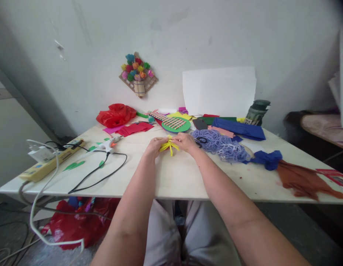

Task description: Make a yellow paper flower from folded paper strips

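Observation:
Between my two hands, a little above the white table, is a yellow paper piece point(170, 146) cut into several narrow strips that fan out downward. My left hand point(157, 145) pinches its left side with closed fingers. From the right, my right hand point(185, 142) grips the upper part between thumb and fingers. Just behind my hands lies a green round board point(177, 125) with a lattice of thin sticks. A tangle of purple string point(222, 145) is beside my right hand, with black-handled scissors point(201, 140) at its left edge.
A glue gun point(108, 145) with a looped black cord lies left, near a yellow power strip point(52, 162). Green paper leaves point(74, 165) are scattered there. Red plastic point(116, 114), blue paper point(239, 128), a dark bottle point(257, 112) and brown crepe paper point(298, 180) lie around the table.

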A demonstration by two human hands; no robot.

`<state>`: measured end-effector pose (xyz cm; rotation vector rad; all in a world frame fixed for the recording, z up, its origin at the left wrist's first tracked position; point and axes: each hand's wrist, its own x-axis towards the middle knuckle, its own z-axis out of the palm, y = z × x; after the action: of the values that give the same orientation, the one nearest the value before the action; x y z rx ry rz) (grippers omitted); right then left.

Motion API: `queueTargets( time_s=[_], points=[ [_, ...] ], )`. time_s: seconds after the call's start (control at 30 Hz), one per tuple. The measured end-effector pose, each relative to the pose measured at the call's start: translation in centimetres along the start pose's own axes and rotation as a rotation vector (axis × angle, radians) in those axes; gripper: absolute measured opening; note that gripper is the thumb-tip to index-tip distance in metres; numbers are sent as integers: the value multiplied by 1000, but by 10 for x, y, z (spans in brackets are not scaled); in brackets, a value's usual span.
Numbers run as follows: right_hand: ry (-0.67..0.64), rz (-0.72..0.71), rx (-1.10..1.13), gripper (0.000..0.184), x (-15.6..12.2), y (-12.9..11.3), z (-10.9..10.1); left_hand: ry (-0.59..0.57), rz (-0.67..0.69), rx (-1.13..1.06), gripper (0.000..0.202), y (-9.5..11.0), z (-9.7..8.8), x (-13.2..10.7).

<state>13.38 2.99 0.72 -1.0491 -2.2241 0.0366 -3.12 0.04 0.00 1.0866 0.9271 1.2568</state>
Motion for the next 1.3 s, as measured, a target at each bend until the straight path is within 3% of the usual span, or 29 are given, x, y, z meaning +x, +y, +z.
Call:
queueTargets(
  time_s=[0.17,0.47,0.87,1.3],
  points=[
    [-6,30,406,26,3,14,5,-62,45,6,29,0,-3,1],
    [-8,53,489,20,1,8,1,-92,45,14,26,1,-6,0],
    [24,-46,281,15,3,8,6,16,13,-35,17,3,-1,-2],
    [-38,-50,-117,21,0,-8,-10,56,-225,-230,15,8,4,-3]
  ],
)
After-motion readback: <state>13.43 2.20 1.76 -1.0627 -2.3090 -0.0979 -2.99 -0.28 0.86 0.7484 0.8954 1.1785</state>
